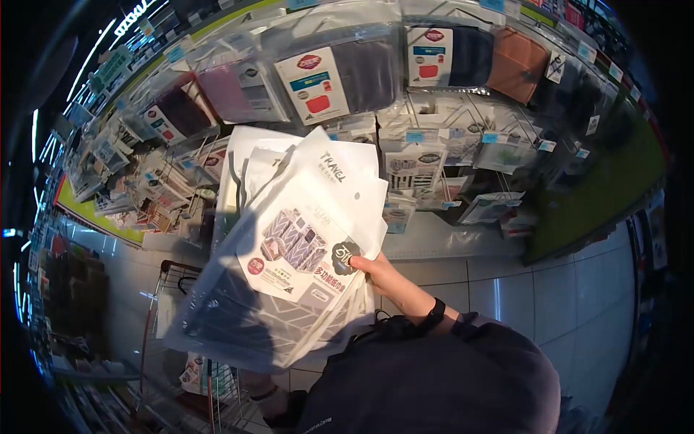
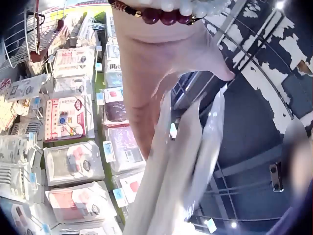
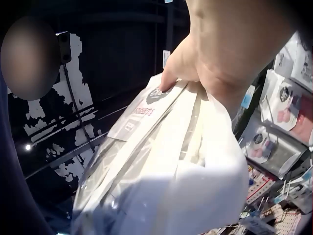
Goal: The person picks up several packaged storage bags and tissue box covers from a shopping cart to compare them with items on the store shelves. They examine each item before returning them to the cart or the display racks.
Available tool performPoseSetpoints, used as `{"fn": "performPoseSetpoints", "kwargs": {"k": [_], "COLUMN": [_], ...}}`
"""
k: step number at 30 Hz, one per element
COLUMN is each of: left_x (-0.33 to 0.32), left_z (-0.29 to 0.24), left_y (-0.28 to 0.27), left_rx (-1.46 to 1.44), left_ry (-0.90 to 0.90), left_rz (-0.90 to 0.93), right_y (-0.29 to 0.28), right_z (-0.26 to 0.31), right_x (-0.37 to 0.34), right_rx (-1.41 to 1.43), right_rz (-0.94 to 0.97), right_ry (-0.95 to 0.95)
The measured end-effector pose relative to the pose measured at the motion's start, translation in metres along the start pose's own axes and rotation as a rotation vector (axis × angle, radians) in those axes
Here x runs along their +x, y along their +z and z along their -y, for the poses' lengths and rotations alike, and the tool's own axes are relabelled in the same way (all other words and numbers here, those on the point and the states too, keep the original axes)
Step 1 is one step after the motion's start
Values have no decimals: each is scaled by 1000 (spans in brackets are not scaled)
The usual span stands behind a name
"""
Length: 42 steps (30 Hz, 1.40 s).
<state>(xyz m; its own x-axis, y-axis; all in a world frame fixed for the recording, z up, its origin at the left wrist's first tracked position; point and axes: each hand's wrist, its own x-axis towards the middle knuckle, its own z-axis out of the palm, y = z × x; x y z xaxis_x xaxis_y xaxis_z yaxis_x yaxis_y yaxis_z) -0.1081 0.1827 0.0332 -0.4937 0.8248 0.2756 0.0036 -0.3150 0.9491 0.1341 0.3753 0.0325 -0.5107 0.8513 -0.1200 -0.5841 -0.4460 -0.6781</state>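
Observation:
Several flat plastic-wrapped packages with white header cards are fanned in a stack; the front one shows "TRAVEL" and a grey zigzag pattern. My right hand grips their right edge, thumb on the front card and fingers behind. The right wrist view shows this hand pinching the layered edges. In the left wrist view my left hand is at the other side of the packages, thumb spread out and fingers partly hidden behind them. The head view hides most of that hand beneath the stack.
Store shelving with hanging packaged pouches and price tags curves ahead. Smaller packs hang on hooks below. A wire shopping cart stands at the lower left on the tiled floor. A green-edged shelf panel is at the right.

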Motion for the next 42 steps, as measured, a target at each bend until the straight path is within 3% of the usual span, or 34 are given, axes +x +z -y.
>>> {"fn": "performPoseSetpoints", "kwargs": {"k": [4, 7, 14, 16, 18, 20, 24, 26, 29, 33, 36, 38, 42], "left_x": [5, -6, -22, -25, -26, -28, -30, -32, -28, -17, -6, -3, -5], "left_z": [-1, 0, 11, 12, 14, 15, 20, 23, 30, 43, 58, 71, 86], "left_y": [24, 37, 61, 65, 68, 70, 71, 70, 69, 68, 70, 74, 76], "left_rx": [-23, -26, -15, -11, -6, -11, -18, -25, -50, -103, -200, -275, -418], "left_ry": [-40, -75, -150, -168, -187, -203, -236, -252, -273, -299, -337, -361, -442], "left_rz": [-14, -19, 9, 12, 16, 18, 19, 25, 45, 111, 160, 185, 203], "right_y": [-26, -49, -50, -53, -51, -47, -54, -55, -46, -39, -35, -40, -13], "right_z": [30, 39, 52, 44, 46, 51, 56, 61, 63, 49, 45, 39, 46], "right_x": [-12, -22, -42, -43, -47, -52, -61, -65, -72, -76, -84, -90, -98], "right_rx": [-110, -169, -301, -441, -463, -466, -410, -661, -646, -641, -530, -328, -264], "right_rz": [-15, -4, -25, -42, -101, -146, -184, -158, -201, -243, -346, -550, -495], "right_ry": [-57, 13, -21, -233, -270, -430, -363, -444, -370, -421, -349, -384, -424]}}
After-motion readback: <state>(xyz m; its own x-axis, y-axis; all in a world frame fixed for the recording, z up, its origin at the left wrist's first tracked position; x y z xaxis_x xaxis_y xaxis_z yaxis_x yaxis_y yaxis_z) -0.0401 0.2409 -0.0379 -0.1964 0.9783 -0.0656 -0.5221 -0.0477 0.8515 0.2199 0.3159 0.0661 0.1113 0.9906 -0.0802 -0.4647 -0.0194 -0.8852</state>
